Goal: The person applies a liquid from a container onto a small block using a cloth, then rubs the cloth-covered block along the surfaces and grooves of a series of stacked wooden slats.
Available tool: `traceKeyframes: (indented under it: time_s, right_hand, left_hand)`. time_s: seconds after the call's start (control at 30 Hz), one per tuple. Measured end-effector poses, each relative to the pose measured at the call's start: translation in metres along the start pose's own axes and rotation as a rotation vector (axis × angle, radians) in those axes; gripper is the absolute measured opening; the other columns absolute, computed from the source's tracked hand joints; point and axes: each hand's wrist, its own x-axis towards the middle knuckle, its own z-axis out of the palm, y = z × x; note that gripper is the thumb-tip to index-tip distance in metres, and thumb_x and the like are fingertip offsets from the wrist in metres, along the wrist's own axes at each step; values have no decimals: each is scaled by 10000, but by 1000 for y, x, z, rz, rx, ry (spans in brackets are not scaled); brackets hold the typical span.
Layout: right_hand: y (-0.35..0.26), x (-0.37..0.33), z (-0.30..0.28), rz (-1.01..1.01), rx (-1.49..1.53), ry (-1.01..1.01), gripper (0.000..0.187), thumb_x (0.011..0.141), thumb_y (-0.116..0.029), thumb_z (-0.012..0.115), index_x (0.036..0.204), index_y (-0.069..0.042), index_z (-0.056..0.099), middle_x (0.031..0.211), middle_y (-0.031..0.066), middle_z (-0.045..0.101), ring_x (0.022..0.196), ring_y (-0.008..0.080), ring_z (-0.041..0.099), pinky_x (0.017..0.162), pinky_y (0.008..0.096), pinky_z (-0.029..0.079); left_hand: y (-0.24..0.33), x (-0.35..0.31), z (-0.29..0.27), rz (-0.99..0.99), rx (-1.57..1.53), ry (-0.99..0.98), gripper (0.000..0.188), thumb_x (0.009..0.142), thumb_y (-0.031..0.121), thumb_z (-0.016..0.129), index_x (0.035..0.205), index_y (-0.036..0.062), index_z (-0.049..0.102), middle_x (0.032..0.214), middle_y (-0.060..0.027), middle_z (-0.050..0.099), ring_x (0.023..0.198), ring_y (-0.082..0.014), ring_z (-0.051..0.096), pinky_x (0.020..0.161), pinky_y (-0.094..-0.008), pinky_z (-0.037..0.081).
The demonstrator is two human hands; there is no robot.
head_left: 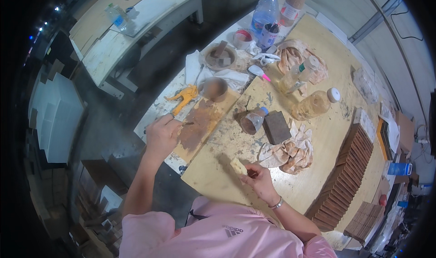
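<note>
Over the brown-stained board (200, 121), my left hand (163, 133) is closed around a slim tool with a dark, narrow tip (188, 123); its exact kind is unclear. The tip is at the brown paste smeared on that board. My right hand (259, 181) pinches a small pale-yellow piece (238, 166) between thumb and fingers, above the bare front of the table. Beyond the left hand are a crumpled-looking orange object (183, 96) and a round brown-stained cup (215, 89). A tilted clear cup with brown residue (251, 122) lies beside a dark block (277, 127).
Stained rags (290, 153) lie right of the block. Bottles of yellowish liquid (313, 105) stand farther back, near a bowl (221, 56) and large plastic bottles (267, 13). A long row of brown wooden pieces (345, 176) lines the right side. Another table (104, 58) stands far left.
</note>
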Motion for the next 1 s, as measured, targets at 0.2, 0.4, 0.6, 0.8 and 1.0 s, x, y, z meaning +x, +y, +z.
traceKeyframes:
  time_s: [0.2,0.4,0.6,0.8,1.0]
  right_hand:
    - [2,-6,1,-57,17,18,339,857,-22,817,1158,48,677,845,-3,624,725,65,595,670,230,505]
    - [1,-11,1,-57,79,27,313,862,-10,810,1141,40,677,849,-9,625,738,52,587,664,225,502]
    - [8,-10,2,-84,83,20,293,870,-3,799,1135,33,677,843,-17,633,739,50,588,667,222,506]
    - [0,-14,3,-50,160,10,263,882,-9,790,1121,34,688,858,-14,645,733,53,594,663,226,506]
    - [12,-8,-4,39,219,-25,216,894,-27,776,1099,5,718,906,-3,687,780,52,608,710,225,495]
  left_hand:
    - [11,0,-12,112,74,1,122,743,11,719,830,97,720,773,-53,593,742,-284,641,627,-419,504]
    - [27,5,-27,142,84,29,104,760,10,706,837,77,726,746,-74,567,703,-298,620,612,-404,480]
    - [30,3,-31,148,96,24,100,751,8,714,827,71,726,744,-76,576,700,-300,621,611,-403,480]
    - [22,0,-30,42,99,-50,79,779,19,719,834,73,733,764,-83,595,720,-308,640,622,-405,490]
    - [-6,16,-14,-90,66,-190,62,813,59,719,869,73,742,834,-87,648,761,-327,656,662,-421,501]
